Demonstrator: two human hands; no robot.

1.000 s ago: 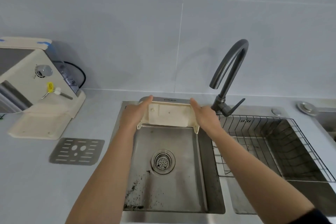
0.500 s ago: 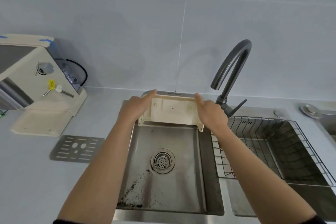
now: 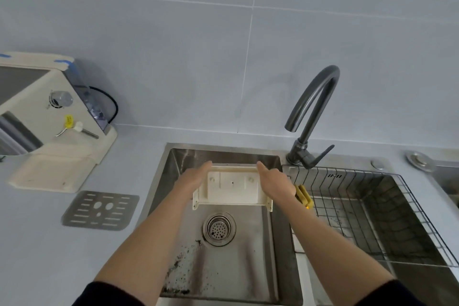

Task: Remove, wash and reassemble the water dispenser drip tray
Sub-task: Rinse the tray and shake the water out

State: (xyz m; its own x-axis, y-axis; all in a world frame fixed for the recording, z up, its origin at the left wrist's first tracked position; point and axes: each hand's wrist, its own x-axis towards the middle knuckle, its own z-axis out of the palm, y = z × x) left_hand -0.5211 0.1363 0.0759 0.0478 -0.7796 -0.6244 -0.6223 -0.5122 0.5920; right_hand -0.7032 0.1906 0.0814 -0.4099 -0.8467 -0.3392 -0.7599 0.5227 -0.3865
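Observation:
The cream plastic drip tray point(image 3: 232, 189) hangs upside down over the left sink basin point(image 3: 223, 268), its underside facing me. My left hand point(image 3: 192, 179) presses its left side and my right hand point(image 3: 274, 184) its right side, fingers stretched along the edges. The tray's metal grille point(image 3: 99, 210) lies flat on the counter left of the sink. The cream water dispenser point(image 3: 49, 126) stands at the far left with its bare base platform in front.
A dark curved faucet point(image 3: 313, 117) rises behind the divider between the basins. The right basin holds a wire rack point(image 3: 367, 211) with a yellow sponge point(image 3: 303, 196) at its left edge. Dark specks lie near the drain point(image 3: 219, 228).
Both hands have lowered the tray from the sink's back rim down into the left basin, closer to the drain. The view has tilted so the sink's back wall shows.

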